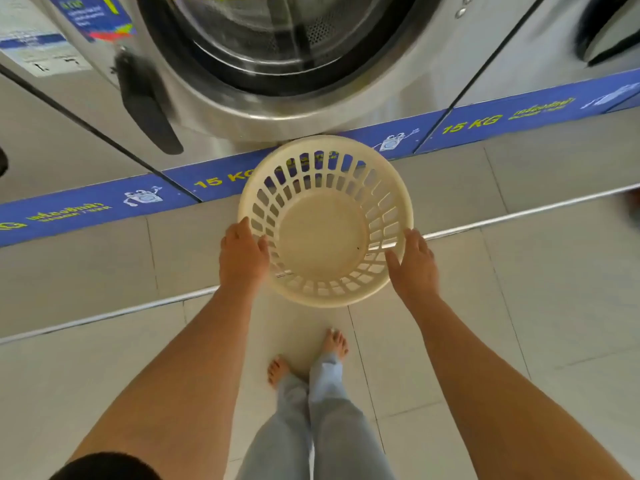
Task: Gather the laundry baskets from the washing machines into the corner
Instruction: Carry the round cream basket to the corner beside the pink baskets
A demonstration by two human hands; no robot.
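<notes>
A round cream plastic laundry basket (323, 233) with slotted walls is empty and held above the tiled floor, just in front of a steel front-loading washing machine (242, 64). My left hand (242, 258) grips the basket's left rim, thumb inside. On the right rim sits my right hand (414, 261), fingers curled over the edge. The machine's round door opening is directly above the basket.
A blue "15 KG" strip (485, 121) runs along the machines' base. Below it a raised tiled step (450, 188) with a metal edge crosses the view. More machines stand left and right. My bare feet (308, 358) are on the light floor tiles.
</notes>
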